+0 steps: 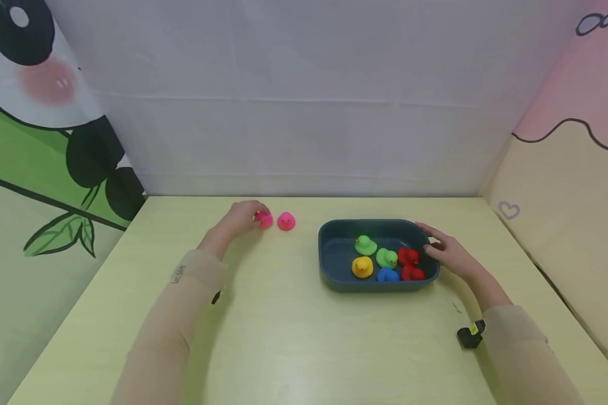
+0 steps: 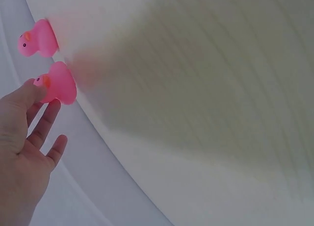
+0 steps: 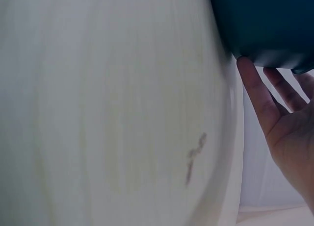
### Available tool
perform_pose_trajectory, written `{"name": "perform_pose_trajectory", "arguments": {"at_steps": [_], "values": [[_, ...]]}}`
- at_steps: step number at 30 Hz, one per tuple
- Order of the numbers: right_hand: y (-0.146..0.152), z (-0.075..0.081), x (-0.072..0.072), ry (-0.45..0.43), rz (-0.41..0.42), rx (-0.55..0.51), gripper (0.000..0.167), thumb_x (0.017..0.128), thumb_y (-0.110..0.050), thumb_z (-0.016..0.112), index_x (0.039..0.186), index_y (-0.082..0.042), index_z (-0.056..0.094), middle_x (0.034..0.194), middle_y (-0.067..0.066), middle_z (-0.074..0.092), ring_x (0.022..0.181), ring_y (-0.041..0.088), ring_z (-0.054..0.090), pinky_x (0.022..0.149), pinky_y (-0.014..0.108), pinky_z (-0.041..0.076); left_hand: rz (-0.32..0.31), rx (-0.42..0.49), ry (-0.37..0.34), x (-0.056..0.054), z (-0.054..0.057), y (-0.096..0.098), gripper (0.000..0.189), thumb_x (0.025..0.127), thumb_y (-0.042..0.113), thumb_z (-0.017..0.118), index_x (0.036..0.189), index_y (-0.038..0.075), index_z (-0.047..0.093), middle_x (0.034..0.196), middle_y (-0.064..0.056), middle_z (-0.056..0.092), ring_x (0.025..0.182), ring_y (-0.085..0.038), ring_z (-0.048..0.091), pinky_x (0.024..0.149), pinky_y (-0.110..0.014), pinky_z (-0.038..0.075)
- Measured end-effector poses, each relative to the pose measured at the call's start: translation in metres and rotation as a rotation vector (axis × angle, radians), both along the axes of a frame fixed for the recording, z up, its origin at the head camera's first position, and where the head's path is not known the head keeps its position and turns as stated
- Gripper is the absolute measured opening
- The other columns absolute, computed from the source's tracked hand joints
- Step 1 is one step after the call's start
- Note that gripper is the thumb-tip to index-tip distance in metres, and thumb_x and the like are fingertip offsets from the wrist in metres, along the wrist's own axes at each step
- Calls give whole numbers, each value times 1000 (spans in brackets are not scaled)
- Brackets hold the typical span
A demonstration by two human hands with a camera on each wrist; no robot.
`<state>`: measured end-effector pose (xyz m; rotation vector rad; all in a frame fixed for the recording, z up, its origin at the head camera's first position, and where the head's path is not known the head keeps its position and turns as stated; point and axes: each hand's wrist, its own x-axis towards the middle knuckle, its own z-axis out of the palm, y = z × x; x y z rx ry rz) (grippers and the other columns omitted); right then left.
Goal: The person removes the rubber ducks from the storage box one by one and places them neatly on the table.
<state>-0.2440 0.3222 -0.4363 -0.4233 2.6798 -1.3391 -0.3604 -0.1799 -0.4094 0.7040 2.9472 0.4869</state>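
Observation:
My left hand is at the back left of the table, pinching a pink rubber duck between thumb and fingers. Just beside it sits a second pink rubber duck, untouched. On the right, my right hand holds the right end of a dark blue tray, its thumb at the rim. Extended fingers touch the tray's outer wall in the right wrist view. Inside the tray lie two green ducks, a yellow duck, a blue duck and two red ducks.
The pale wooden table ends at a white back cloth right behind the pink ducks. Printed panels stand at both sides, the right panel close to my right arm. A small black device sits at my right sleeve.

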Motion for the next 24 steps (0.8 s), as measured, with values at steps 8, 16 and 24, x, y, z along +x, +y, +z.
{"name": "perform_pose_trajectory", "arguments": {"at_steps": [8,16,24], "values": [[-1,-2,0,4,17,-8,56,96,-12,47,149,-13,27,151,24,24,115,50,50,75,29,53,20,58,-61,0,-9,-4,28,89,1,59,116,5,63,115,-13,63,103,-31,56,95,-46,44],[-4,2,4,-1,6,-3,56,96,-11,47,149,-13,27,151,24,24,115,49,50,73,27,52,16,136,-76,1,-9,-6,27,89,1,58,115,4,64,114,-14,63,102,-31,56,93,-44,45],[-5,5,6,-2,16,-16,58,96,-9,47,149,-10,25,151,25,23,114,49,51,72,24,51,2,159,-67,-1,-13,-8,28,89,1,58,117,3,63,116,-15,62,104,-31,57,94,-44,45]]}}
